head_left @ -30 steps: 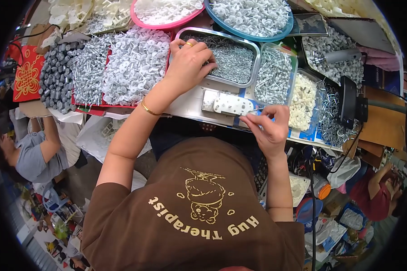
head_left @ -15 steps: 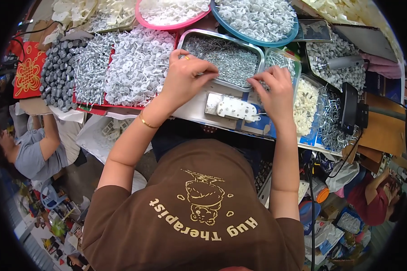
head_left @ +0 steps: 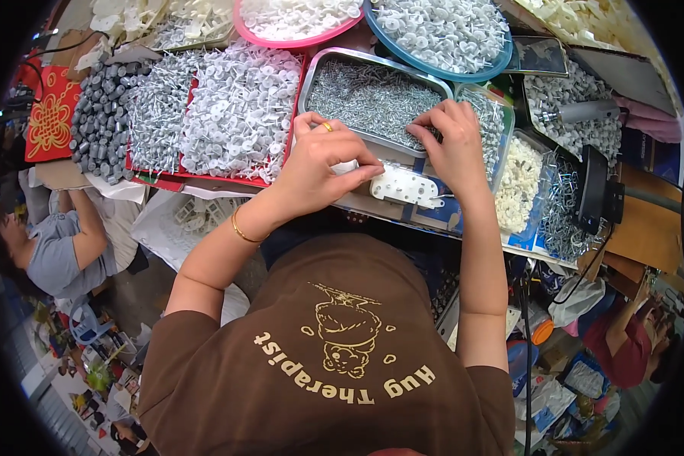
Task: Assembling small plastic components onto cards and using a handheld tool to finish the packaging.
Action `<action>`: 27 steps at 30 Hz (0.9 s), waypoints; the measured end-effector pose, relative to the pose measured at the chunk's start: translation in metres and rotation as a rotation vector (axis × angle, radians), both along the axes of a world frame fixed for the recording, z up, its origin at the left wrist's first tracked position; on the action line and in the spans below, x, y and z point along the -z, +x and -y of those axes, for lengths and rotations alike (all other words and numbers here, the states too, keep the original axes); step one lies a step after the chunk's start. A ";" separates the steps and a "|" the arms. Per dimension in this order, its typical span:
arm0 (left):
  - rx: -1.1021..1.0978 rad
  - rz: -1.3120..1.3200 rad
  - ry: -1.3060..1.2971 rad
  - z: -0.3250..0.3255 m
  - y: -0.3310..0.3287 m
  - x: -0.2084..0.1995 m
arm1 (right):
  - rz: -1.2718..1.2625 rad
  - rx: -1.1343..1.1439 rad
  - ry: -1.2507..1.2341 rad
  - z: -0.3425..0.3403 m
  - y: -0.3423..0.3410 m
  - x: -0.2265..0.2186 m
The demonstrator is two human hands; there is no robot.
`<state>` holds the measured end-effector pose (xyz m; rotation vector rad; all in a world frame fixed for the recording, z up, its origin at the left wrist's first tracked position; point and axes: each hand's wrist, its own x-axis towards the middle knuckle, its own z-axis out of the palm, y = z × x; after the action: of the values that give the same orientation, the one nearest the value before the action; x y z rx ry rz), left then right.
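My left hand (head_left: pixel 325 163) is closed in a pinch just over the left end of a white plastic housing (head_left: pixel 404 187) with small metal pins on its top. Whatever sits between those fingertips is too small to make out. The housing lies near the front edge of the table, and its left part is partly covered by the hand. My right hand (head_left: pixel 454 144) reaches over the near right side of a metal tray (head_left: pixel 304 100) full of tiny screws (head_left: pixel 372 95). Its thumb and index finger meet among the screws, and what they grip cannot be seen.
Left of the tray lie white plastic discs with stems (head_left: pixel 239 114), metal pins (head_left: pixel 158 114) and grey cylinders (head_left: pixel 99 114). Behind it stand a pink basin (head_left: pixel 296 43) and a blue basin (head_left: pixel 433 74) of parts. Cream pieces (head_left: pixel 518 186) and metal hooks (head_left: pixel 558 201) lie right.
My left hand has come down and right from the tray's edge to the housing. My right hand has shifted slightly over the screws, its fingertips now among them.
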<state>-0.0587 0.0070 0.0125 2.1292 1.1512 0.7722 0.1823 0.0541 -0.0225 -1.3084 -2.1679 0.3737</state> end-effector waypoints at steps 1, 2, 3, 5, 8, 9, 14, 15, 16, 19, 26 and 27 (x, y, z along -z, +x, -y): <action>-0.006 0.009 0.004 0.002 0.002 -0.001 | -0.035 0.018 -0.027 0.002 0.000 0.000; -0.013 0.018 0.007 0.003 0.003 -0.001 | -0.069 0.036 -0.055 0.003 0.000 -0.001; -0.015 0.017 0.006 0.004 0.003 0.000 | -0.070 0.034 -0.056 0.003 0.000 -0.003; 0.008 0.004 -0.011 0.006 0.003 0.004 | -0.030 0.027 0.039 0.005 -0.001 -0.008; 0.000 0.034 -0.040 0.003 -0.002 0.006 | 0.001 -0.006 0.008 0.001 -0.001 -0.003; 0.002 0.034 -0.038 -0.002 -0.001 0.004 | 0.001 -0.004 0.009 0.001 -0.001 -0.002; -0.138 -0.214 0.400 -0.050 0.021 0.019 | -0.069 0.044 -0.021 0.001 -0.001 -0.012; -0.123 -0.257 0.417 -0.055 0.024 0.031 | -0.110 0.063 -0.062 0.003 -0.001 -0.016; -0.122 -0.256 0.420 -0.057 0.025 0.035 | -0.110 0.064 -0.059 0.007 0.002 -0.022; -0.102 -0.223 0.357 -0.056 0.024 0.038 | -0.242 0.033 -0.189 0.038 0.007 -0.044; -0.149 -0.172 0.373 -0.050 0.024 0.030 | 0.014 -0.058 -0.227 0.065 0.005 -0.061; -0.135 -0.133 0.316 -0.043 0.018 0.023 | -0.035 -0.051 -0.219 0.062 0.006 -0.064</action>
<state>-0.0405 0.0498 -0.0103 2.4111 1.3262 0.9368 0.1887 -0.0076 0.0416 -1.3526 -2.1820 0.6655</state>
